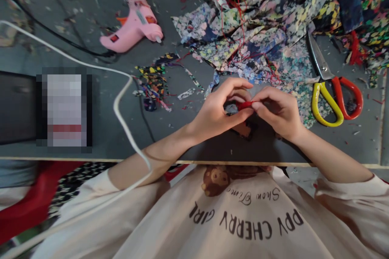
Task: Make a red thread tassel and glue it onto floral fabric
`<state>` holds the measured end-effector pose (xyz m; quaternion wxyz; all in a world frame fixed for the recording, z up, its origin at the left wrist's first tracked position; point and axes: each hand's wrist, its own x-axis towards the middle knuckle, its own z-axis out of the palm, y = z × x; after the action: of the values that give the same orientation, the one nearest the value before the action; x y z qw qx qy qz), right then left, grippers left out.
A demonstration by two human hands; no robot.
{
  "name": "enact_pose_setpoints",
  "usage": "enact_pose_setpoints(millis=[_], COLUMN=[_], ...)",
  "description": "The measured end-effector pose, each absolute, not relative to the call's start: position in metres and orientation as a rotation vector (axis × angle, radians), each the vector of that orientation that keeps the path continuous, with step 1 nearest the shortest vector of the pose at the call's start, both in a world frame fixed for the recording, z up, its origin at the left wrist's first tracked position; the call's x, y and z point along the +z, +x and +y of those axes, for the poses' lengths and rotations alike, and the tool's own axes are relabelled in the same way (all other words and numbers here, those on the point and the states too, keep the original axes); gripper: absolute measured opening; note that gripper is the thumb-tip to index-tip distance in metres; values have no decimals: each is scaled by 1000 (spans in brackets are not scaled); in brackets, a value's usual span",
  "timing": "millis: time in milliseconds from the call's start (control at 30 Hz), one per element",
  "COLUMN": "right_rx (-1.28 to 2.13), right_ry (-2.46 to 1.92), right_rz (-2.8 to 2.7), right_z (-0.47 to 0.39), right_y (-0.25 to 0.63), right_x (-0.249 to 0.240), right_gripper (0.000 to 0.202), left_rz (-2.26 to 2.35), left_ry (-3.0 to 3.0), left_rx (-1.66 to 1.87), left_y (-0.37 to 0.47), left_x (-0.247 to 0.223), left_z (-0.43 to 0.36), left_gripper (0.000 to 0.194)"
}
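Note:
Just in front of my chest, my left hand [220, 107] is closed around a small red item [244, 105], thumb below it and fingers curled above. My right hand [278, 111] pinches the same red item at its right end, fingertips touching those of my left hand. Whether the item is thread or cloth is too small to tell. Beneath the hands lies a small brown and dark piece [242, 128], partly in shadow. Floral fabric scraps [258, 44] with loose red threads spread just beyond my hands.
A pink glue gun [136, 28] lies at the upper left. Scissors [326, 77] with yellow and red handles rest at the right. A white cable [118, 105] crosses my left forearm. Small cuttings [153, 83] lie left of the hands, and a blurred-out phone-like object [64, 109] farther left.

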<state>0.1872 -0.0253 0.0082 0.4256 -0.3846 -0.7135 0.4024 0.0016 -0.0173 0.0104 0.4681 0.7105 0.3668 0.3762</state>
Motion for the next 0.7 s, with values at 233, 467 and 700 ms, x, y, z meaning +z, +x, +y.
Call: enact_pose_setpoints(millis=[233, 467, 700], right_rx=[1126, 1125, 1134], right_ry=[-1019, -1019, -1019], right_rz=[-1635, -1630, -1677], right_z=[-24, -24, -25], right_y=[187, 186, 186], right_x=[8, 8, 8], right_gripper=[15, 12, 18], left_rz=[1006, 1053, 940], left_ry=[1753, 1802, 2015], left_rx=[1004, 984, 1042], left_y=[1, -1, 1], left_x=[15, 15, 10], left_z=[-16, -18, -16], left_gripper=[21, 26, 14])
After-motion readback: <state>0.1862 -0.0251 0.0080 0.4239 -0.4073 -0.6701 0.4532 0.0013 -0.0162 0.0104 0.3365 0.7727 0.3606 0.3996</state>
